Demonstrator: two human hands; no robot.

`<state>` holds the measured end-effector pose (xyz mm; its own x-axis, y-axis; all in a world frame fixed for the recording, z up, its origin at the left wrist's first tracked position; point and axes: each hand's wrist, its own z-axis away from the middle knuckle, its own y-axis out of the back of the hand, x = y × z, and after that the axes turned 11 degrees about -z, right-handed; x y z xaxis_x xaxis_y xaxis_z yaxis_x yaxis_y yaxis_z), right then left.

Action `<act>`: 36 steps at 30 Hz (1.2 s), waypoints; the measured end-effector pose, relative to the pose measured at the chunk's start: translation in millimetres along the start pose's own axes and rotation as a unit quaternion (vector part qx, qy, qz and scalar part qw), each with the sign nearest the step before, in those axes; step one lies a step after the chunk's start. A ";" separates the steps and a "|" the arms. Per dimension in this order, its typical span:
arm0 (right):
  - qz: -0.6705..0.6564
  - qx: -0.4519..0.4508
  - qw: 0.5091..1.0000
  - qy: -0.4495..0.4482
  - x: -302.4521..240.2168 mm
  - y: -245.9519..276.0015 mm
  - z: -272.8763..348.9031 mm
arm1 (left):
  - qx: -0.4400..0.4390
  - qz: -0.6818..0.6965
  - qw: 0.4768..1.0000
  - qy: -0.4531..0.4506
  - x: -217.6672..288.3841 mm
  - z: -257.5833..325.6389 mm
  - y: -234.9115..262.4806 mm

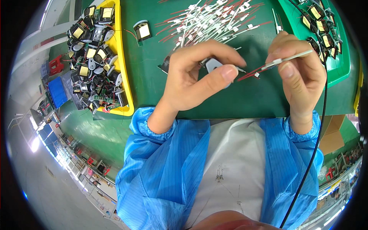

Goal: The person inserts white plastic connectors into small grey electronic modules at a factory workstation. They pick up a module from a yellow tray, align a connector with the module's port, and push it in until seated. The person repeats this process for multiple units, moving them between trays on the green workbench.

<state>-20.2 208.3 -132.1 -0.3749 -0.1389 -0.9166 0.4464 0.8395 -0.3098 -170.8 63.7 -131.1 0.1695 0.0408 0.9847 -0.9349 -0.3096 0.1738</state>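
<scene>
Over the green mat (214,96), both hands worked close together, just above the near edge. Left hand (195,76) was curled, thumb and forefinger pinching a small grey part (212,64) with a thin metal pin sticking out toward the right. Right hand (299,73) pinched a thin wire (285,61), white sleeve at the far end, red toward the near end. The red end with its small white tag pointed at the grey part; tip sat just beside the pin, touching or not I couldn't tell.

Pile of similar wires (211,21), red and white with white tags, lay on the mat just beyond the hands. One small coil part (142,31) with a yellow face stood alone left of that pile. Yellow tray (124,57) at far left was heaped with the same coil parts, mixed with small circuit boards. Green tray (337,65) at right held more coil parts in a row. Tweezers (276,21) lay on the mat between the wire pile and the green tray.

Blue sleeves (168,153) came in from the bottom, white cloth over the lap. Black cable (320,130) ran down along the right sleeve.
</scene>
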 end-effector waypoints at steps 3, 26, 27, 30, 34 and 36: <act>-0.013 -0.021 0.999 -0.020 2.7 -3.6 1.3 | -0.034 0.036 0.999 -0.018 0.4 -1.9 -3.9; 0.005 -0.074 0.997 -0.035 -2.6 -2.9 -1.6 | -0.076 -0.016 0.992 -0.101 -6.4 -3.8 -2.4; 0.000 -0.050 0.998 -0.026 -4.1 -2.4 -2.0 | -0.077 -0.022 0.992 -0.102 -5.9 -3.7 -1.1; 0.020 0.014 1.000 -0.001 -5.9 10.0 -0.8 | -0.069 -0.029 0.992 -0.102 -4.6 -4.6 1.3; 0.026 0.024 0.999 0.040 -4.2 8.5 1.3 | -0.026 -0.023 0.993 -0.109 -8.1 -4.9 -1.6; 0.039 0.010 0.997 0.068 -3.0 5.1 0.7 | -0.008 -0.022 0.993 -0.118 -10.1 -4.2 -5.5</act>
<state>-16.2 212.6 -131.1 -0.4449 -0.0005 -0.8956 0.4938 0.8341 -0.2458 -168.7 68.9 -141.9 0.2771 -0.1707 0.9455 -0.9294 -0.2972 0.2188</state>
